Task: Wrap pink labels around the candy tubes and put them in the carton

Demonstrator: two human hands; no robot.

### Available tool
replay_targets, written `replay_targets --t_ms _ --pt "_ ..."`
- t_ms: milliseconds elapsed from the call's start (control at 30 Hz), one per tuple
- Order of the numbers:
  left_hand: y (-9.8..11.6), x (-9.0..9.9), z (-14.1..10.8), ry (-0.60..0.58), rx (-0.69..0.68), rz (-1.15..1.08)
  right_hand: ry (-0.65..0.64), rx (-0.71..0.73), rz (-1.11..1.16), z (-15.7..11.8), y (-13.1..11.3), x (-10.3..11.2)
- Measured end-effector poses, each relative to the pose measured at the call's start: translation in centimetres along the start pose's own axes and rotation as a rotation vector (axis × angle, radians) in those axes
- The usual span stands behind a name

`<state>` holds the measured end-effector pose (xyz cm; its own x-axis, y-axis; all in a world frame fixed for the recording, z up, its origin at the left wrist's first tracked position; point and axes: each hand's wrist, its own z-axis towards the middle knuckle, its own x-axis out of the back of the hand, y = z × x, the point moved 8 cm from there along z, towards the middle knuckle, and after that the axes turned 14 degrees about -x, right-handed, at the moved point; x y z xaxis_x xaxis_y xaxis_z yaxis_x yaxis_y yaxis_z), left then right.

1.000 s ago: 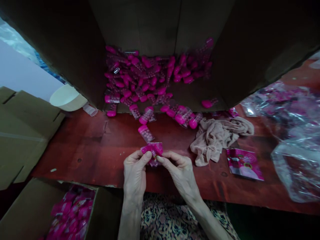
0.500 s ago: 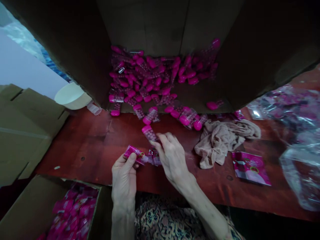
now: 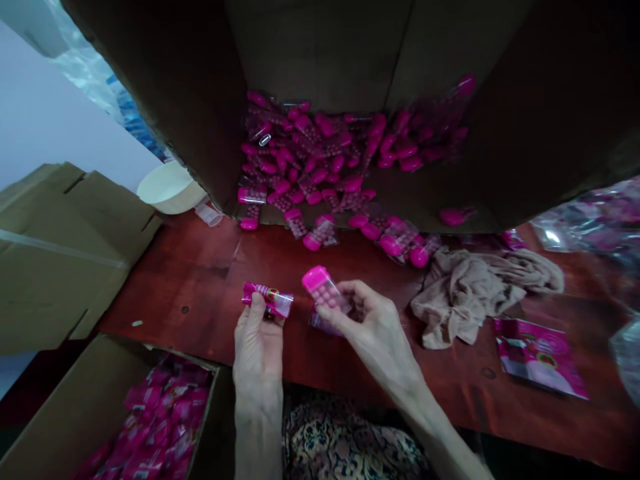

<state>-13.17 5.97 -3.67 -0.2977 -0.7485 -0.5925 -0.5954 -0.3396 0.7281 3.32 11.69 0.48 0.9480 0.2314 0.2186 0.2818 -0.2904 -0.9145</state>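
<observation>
Left hand (image 3: pixel 259 355) pinching pink wrapper (image 3: pixel 267 299), right hand (image 3: pixel 374 331) grasping pink-capped clear tube of pink pellets (image 3: pixel 324 290), both above red wooden table (image 3: pixel 165 293), more tubes (image 3: pixel 310 160) heaped in cardboard box (image 3: pixel 320 53)

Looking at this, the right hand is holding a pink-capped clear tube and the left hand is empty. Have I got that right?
Not quite: the left hand isn't empty. The head view shows it pinching a pink-and-clear wrapper. The right hand does hold the pink-capped clear tube, as you said.
</observation>
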Motion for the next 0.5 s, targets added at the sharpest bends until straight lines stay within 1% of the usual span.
replay_targets --t_ms 67,167,300,400,500 --pt "-0.1 -0.4 -0.2 0.016 -0.015 -0.011 -0.047 -0.044 0.121 -1.3 0.6 -0.2" --pt "-0.3 -1.2 -0.7 0.02 -0.027 -0.014 -0.037 -0.085 0.219 -2.4 1.4 -0.5" --pt "-1.1 -2.2 -1.5 -0.049 -0.002 -0.033 -0.035 -0.106 0.265 -2.6 1.9 -1.1" --pt "-1.5 -2.2 -1.6 -0.072 -0.008 -0.03 -0.052 -0.113 0.291 -2.6 2.1 -1.3" --pt "-1.8 -1.9 -1.5 -0.086 -0.01 0.015 -0.1 -0.121 0.282 -2.7 2.1 -1.5"
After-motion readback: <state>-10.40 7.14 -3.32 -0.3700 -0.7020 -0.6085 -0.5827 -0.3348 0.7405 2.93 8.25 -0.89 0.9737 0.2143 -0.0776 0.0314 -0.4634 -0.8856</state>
